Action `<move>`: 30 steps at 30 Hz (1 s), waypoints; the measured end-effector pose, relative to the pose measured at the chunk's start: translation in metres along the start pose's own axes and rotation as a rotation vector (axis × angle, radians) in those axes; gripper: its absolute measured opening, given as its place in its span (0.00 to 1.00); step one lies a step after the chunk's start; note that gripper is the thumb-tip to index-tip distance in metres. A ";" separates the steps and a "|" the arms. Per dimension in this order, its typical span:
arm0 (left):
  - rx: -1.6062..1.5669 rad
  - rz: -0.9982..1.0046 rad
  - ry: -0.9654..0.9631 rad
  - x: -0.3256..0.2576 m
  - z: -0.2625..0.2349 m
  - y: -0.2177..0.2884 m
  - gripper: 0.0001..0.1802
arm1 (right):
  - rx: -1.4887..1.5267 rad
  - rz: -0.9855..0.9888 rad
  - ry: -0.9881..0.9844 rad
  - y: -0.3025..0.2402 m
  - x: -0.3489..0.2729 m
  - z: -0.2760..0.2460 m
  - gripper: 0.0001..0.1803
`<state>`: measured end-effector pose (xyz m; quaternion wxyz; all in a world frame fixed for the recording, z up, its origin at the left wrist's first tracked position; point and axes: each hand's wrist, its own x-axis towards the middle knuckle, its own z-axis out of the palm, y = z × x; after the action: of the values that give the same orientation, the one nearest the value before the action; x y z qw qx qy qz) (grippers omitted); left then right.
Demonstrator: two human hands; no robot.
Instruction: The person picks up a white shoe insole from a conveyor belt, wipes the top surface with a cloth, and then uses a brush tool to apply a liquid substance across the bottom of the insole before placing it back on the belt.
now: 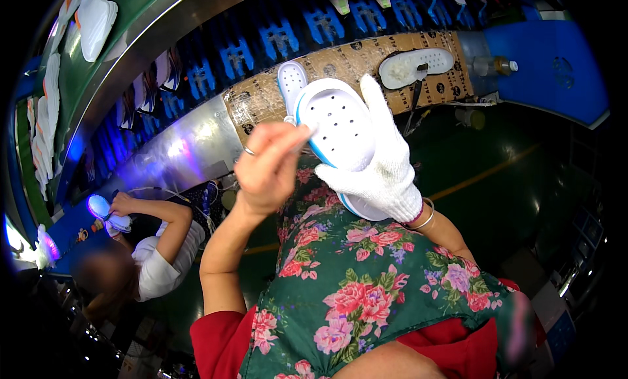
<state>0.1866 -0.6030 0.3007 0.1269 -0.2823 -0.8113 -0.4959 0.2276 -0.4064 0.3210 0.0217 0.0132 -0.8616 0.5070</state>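
Note:
A white clog (337, 120) with round holes in its upper and a blue line along its edge is gripped by my right hand (386, 173), which wears a white knit glove. Its thumb and fingers spread around the clog's side. My left hand (268, 166), bare with a ring, is beside the clog's left edge. Its fingers are pinched together, and their slightly blurred tips reach the rim; what they hold, if anything, is too small to tell. Behind, another pale clog (292, 81) rests on the cardboard (327, 61).
On the cardboard-topped bench lies a white perforated shoe-shaped piece (435, 60) with a dark-handled brush (418, 84) across it. A clear bottle (494, 66) lies farther right. Blue racks (324, 25) line the back. At left, a co-worker (163, 254) holds a violet-lit shoe (101, 209).

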 end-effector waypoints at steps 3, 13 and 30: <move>-0.063 0.065 -0.127 -0.016 0.007 0.012 0.16 | -0.028 -0.066 0.026 0.010 -0.002 0.002 0.64; -0.176 0.041 -0.040 -0.005 -0.016 0.021 0.15 | 0.004 -0.015 0.045 -0.002 -0.008 0.001 0.64; -1.115 -0.701 0.128 -0.003 0.002 0.022 0.15 | 0.024 0.010 0.057 -0.005 -0.001 -0.002 0.67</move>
<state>0.2019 -0.5947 0.3146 -0.1591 0.0050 -0.4679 -0.8693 0.2291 -0.4072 0.3261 0.0438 -0.0055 -0.8546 0.5174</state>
